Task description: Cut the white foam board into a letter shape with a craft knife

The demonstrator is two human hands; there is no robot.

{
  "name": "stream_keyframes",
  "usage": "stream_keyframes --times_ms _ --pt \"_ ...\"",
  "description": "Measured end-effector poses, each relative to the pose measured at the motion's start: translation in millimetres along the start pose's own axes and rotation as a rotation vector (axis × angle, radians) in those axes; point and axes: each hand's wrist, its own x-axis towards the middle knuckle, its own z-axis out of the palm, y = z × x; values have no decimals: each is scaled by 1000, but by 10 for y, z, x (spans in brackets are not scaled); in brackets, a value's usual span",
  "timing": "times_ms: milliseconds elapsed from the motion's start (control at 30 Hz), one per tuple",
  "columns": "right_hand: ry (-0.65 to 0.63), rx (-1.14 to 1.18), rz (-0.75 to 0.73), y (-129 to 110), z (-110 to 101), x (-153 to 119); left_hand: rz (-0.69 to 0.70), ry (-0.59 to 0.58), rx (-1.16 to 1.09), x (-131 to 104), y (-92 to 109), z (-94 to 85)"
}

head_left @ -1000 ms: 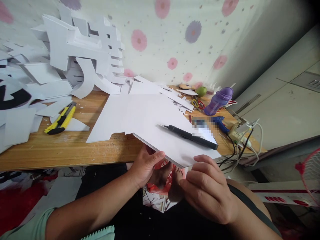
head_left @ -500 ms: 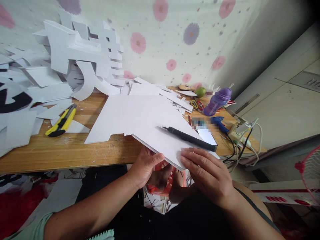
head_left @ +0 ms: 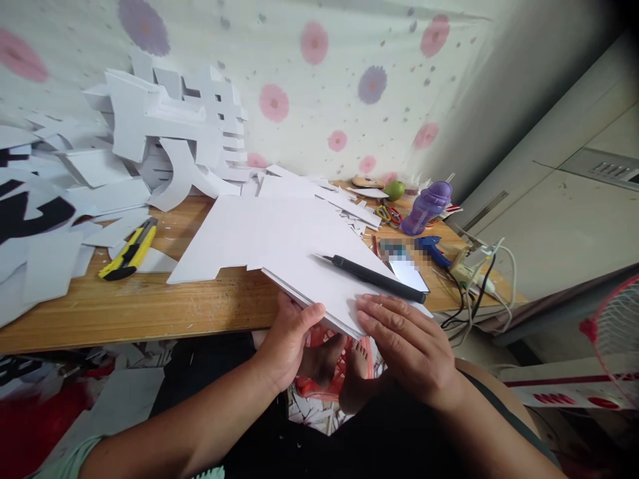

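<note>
White sheets of foam board or thick card (head_left: 279, 229) lie over the table's front edge, with the front layers jutting out toward me. My left hand (head_left: 294, 339) grips that overhanging edge, thumb along the side and fingers partly hidden underneath. On top of the same board, near its right corner, my right hand (head_left: 407, 339) rests with fingers stretched flat; its thumb is hidden. A slim black craft knife (head_left: 377, 278) with a thin pointed tip lies loose on the board just beyond my right fingers, tip toward the left.
On the wooden table (head_left: 224, 299), a yellow utility knife (head_left: 130, 251) lies left. Cut white shapes (head_left: 154, 113) pile up behind it. To the right are a purple bottle (head_left: 426, 207), scissors (head_left: 389, 214), a blue glue gun (head_left: 433, 249) and a cabled power strip (head_left: 469, 263). Scraps litter the floor.
The camera view has shifted slightly. Both hands keep nearly the same place on the board, and the black craft knife still lies on it.
</note>
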Motion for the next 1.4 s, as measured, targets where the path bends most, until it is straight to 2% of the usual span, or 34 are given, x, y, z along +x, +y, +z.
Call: stream_keyframes --times_ms 200,333,400,467,500,567,633,700,800,900,1033,1133,1200,1267,1333,1400 --pt "-10 24 -8 2 38 -33 -23 3 -34 -5 -10 -1" --pt "-52 70 14 -34 -82 67 -21 19 -54 6 -14 9" --pt "-38 76 73 -1 -197 127 -18 19 -55 10 -14 17" --pt "-9 -21 210 88 -289 167 -7 16 -51 13 -15 22" --pt "-40 -109 309 147 -313 179 0 12 -47 15 -18 22" --pt "-217 -226 477 269 -306 199 12 0 -39 19 -28 12" --pt "-389 -236 543 351 -245 233 19 -19 -31 27 -42 -10" --pt "-456 -213 547 363 -180 298 28 -39 -26 37 -54 -38" --pt "-480 -211 580 251 -219 407 50 -64 -31 53 -65 -73" --pt "-441 -191 636 22 -529 379 69 -93 -56 72 -68 -84" --pt "-391 -10 749 -374 -1149 5 84 -113 -100 108 -76 -75" --pt "-367 -86 736 -634 -1435 -321 92 -109 -120 128 -95 -62" --pt "-370 -162 696 -749 -1484 -429 93 -115 -126 130 -112 -55" --pt "-410 -213 633 -814 -1468 -412 93 -116 -119 125 -131 -54" --pt "-468 -286 542 -845 -1444 -289 96 -107 -106 117 -151 -56" --pt "-446 -384 451 -858 -1448 -113 106 -96 -94 109 -171 -53"
